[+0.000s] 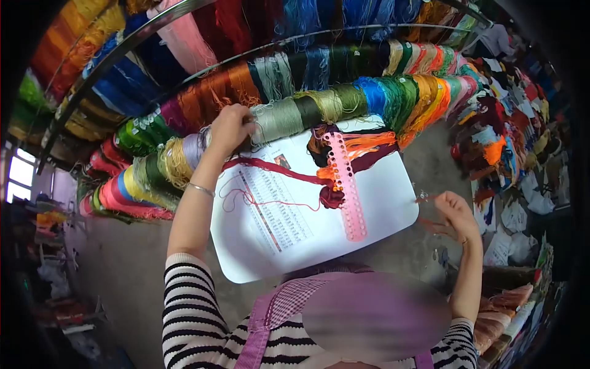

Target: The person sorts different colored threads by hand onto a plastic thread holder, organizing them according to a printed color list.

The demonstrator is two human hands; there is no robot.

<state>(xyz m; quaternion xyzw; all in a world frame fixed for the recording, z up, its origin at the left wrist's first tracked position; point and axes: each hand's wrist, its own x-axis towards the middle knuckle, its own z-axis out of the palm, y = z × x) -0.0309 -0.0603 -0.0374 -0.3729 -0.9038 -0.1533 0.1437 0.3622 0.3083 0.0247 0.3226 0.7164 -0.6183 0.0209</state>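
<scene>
My left hand is at the row of thread hanks, its fingers bent between a lilac hank and a pale green hank. What its fingertips pinch, if anything, is hidden. My right hand is off the right edge of the white board, fingers curled round reddish-brown thread whose ends hang loose. A pink holed thread holder lies on the board, with orange thread and dark red thread looped through it. Beside it is a printed chart.
Metal rails carry many coloured hanks in rows along the far side. More thread bundles and plastic bags are heaped at the right. Pinkish hanks lie near my right elbow. The floor shows at the left.
</scene>
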